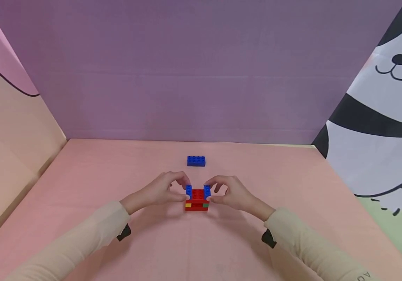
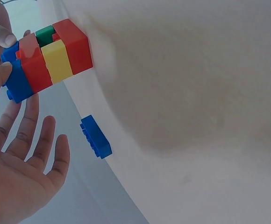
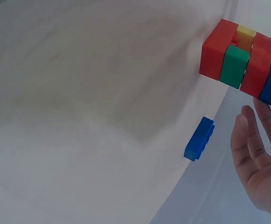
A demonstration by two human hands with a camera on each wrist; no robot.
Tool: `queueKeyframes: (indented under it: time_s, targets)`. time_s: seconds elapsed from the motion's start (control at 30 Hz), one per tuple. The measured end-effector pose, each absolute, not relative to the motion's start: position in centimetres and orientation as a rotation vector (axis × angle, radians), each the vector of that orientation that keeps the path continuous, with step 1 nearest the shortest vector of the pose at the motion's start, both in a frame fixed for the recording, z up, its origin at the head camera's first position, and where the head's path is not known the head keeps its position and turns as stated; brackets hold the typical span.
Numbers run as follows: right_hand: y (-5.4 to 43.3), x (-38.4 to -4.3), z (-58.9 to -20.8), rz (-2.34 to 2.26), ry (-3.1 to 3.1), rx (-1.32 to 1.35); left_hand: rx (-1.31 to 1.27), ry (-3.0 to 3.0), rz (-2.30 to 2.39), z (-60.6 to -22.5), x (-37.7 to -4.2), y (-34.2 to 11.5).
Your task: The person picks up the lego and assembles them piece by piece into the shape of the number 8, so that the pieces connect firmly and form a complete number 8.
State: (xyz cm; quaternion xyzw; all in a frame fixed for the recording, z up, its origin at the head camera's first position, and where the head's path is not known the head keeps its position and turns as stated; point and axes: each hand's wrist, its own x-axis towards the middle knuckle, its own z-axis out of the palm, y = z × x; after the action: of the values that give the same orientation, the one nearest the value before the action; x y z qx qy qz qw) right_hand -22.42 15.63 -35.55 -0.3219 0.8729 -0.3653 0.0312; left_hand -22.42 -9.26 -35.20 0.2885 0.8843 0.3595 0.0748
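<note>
A small stack of toy bricks stands on the pink table in front of me. Its bottom is a red brick (image 2: 74, 44), with a yellow brick (image 2: 57, 60) at the left and a green brick (image 3: 234, 65) at the right. Over these lies a second red brick (image 1: 197, 194). Two narrow blue bricks top its ends. My left hand (image 1: 162, 189) pinches the left blue brick (image 1: 188, 191) between thumb and fingers. The right blue brick (image 1: 206, 191) is pinched the same way by my right hand (image 1: 234, 192).
Beyond the stack, a loose blue brick (image 1: 196, 161) lies on the pink table (image 1: 116, 164). A purple wall (image 1: 193, 70) rises at the table's far edge. Printed panels, one with a panda (image 1: 379, 164), flank the sides.
</note>
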Motion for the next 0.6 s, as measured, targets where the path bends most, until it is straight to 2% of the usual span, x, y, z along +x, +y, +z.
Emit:
queueKeyframes:
  time_s: [0.6]
  targets:
    - [15.81,-22.28,-35.58,-1.135,2.677,-0.965,0.867,2.642,1.087,-35.26,-22.48,-9.22]
